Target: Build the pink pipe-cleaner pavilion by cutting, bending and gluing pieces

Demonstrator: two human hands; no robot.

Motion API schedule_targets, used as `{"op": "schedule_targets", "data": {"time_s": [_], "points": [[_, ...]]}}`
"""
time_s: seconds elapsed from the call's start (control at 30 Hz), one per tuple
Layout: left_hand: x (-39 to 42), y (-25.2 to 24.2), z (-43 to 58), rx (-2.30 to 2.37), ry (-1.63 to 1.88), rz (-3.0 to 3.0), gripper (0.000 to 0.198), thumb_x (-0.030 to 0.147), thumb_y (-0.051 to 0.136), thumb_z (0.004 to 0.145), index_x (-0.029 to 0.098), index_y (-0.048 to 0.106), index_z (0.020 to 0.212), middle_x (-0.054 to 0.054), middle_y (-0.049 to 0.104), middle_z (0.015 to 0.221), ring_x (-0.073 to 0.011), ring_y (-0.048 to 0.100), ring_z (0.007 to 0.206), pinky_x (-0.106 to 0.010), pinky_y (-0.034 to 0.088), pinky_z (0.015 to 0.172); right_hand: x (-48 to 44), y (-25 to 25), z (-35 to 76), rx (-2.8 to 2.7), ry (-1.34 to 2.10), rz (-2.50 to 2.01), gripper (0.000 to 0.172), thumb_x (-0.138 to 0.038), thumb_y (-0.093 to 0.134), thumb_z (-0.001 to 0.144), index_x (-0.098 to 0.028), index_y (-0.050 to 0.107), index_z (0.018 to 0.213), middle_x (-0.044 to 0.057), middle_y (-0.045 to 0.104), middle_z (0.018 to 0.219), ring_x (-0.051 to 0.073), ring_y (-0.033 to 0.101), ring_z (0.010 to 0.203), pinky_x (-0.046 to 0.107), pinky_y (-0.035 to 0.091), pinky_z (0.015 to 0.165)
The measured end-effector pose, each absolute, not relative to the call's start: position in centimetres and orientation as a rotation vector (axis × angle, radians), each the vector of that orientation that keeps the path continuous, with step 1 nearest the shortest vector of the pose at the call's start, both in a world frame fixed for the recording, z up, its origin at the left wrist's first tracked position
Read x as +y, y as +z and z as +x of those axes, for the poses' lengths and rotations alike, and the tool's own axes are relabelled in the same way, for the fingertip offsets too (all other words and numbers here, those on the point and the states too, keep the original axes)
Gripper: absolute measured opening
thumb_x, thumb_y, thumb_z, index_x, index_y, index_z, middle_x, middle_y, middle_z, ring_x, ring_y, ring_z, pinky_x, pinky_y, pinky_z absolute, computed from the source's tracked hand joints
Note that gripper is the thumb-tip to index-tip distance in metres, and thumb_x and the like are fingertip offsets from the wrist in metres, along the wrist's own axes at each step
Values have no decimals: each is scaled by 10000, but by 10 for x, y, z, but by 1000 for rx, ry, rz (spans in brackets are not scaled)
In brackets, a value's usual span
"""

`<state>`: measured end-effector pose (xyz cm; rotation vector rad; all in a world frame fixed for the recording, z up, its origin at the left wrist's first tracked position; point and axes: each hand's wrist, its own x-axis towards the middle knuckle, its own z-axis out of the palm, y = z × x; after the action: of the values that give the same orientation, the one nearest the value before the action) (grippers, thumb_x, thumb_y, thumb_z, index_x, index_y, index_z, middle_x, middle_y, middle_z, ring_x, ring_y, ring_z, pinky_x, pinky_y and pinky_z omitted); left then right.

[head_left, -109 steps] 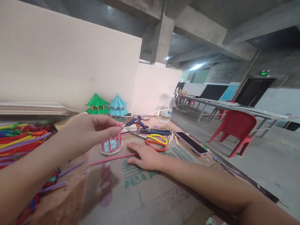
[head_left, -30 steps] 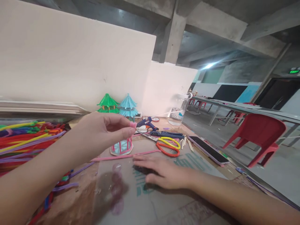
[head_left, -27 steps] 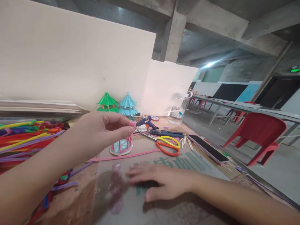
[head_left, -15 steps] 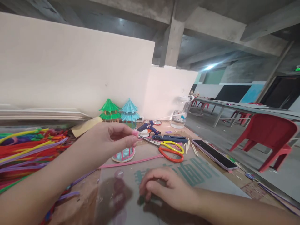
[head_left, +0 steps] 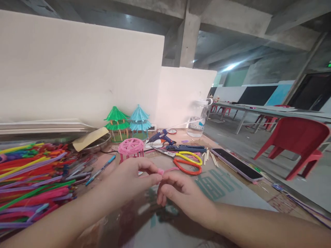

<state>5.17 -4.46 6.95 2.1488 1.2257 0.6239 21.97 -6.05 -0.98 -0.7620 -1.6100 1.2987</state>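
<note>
Pinching a pink bit [head_left: 160, 171], the left hand [head_left: 138, 174] partly hides a pink hut [head_left: 132, 145]; the right hand [head_left: 186, 194], grip unclear, curls beside green writing [head_left: 218, 184].

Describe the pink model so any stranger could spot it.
Before the pale partition stand a green pagoda and a blue pagoda. Nearer, just beyond the left hand, is the pink model; it is flat-topped and spoked, not peaked like them.

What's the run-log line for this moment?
Left hand: pinching small pink piece | Right hand: curled beside it, contact unclear | Pink frame: standing beyond left hand | Scissors: lying near glue gun
</note>
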Motion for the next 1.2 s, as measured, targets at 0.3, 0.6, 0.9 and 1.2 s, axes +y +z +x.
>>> {"op": "schedule_targets", "data": {"time_s": [0.3, 0.6, 0.9, 1.2], "points": [[-47, 54, 63, 972, 677, 1978, 210, 273, 547, 742, 242, 680, 582, 23, 720, 616, -183, 676, 674, -271, 516, 681, -52, -8, 221, -1624, 1289, -820, 548, -715, 539, 768, -181, 545, 647, -2, 563, 570, 116, 531, 542, 255, 458, 565], [-58, 23, 32, 1296, 935, 2095, 251, 387, 540, 826, 182, 653, 738, -50, 688, 777, -220, 631, 792, -311, 486, 732, -52, -11, 216, -1591, 1258, -976, 404, -587, 602, 741, -195, 535, 668, -35, 529, 522, 107, 476, 489, 248, 412, 540], [-40, 2, 15, 1308, 969, 1947, 307, 456, 534, 769, 183, 664, 717, -25, 690, 698, -202, 614, 692, -274, 469, 634, -58, -9, 218, -1918, 820, -1103, 177, -279, 495, 864, -184, 628, 795, 17, 654, 694, 149, 601, 664, 257, 466, 647], [-46, -2, 17, 1382, 863, 2045, 266, 412, 535, 786, 196, 685, 744, -40, 722, 793, -229, 644, 790, -310, 482, 731, -26, 19, 244, -2545, 44, -1296, 266, -226, 549, 883, -188, 685, 1108, 116, 717, 1008, 259, 654, 949, 324, 452, 776]]}}
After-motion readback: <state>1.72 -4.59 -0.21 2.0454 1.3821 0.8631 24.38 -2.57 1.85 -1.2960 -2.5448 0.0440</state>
